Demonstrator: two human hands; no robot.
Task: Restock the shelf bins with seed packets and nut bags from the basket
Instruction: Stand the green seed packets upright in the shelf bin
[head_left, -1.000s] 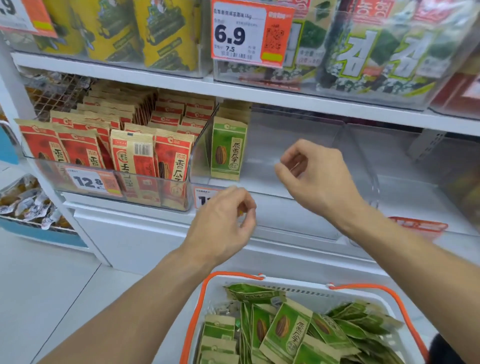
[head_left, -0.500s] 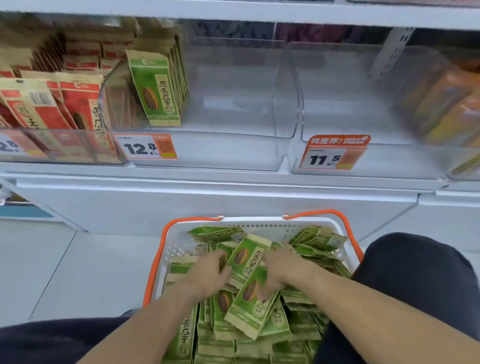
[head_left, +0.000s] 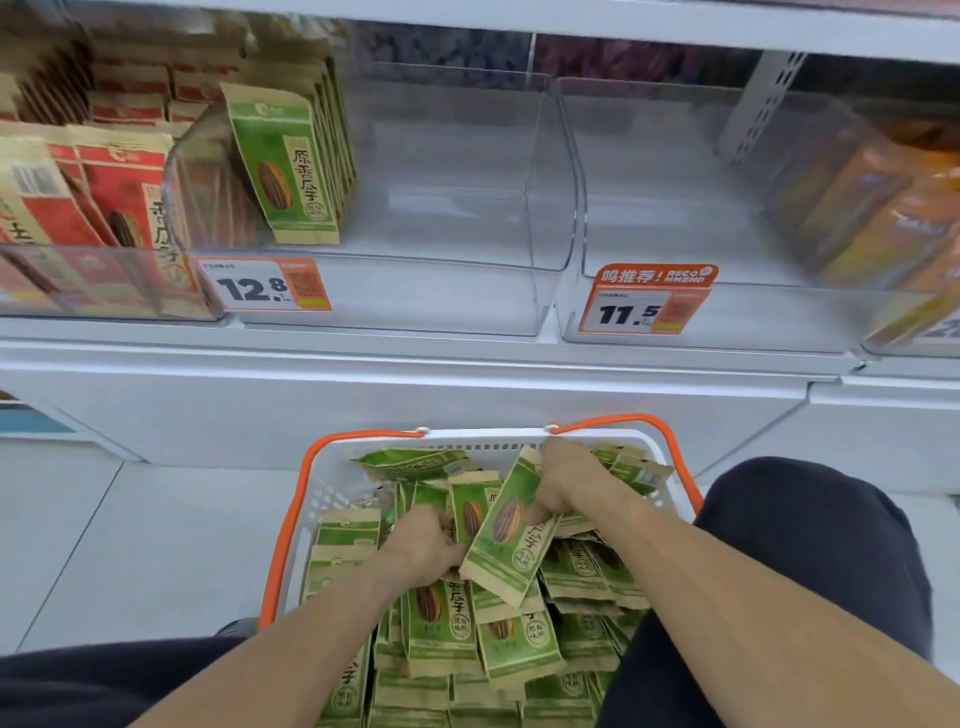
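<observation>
While L hand (head_left: 423, 540) & R hand (head_left: 563, 480) sit in basket (head_left: 332, 483), fingers pinch green packets (head_left: 506, 530)

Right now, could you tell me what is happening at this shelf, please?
A person is crouched over a white basket full of green seed packets. The right hand grips one tilted packet, and the left hand digs into the pile beside it. On the shelf above, the clear bin marked 12.8 holds only a short row of green packets at its left side.
</observation>
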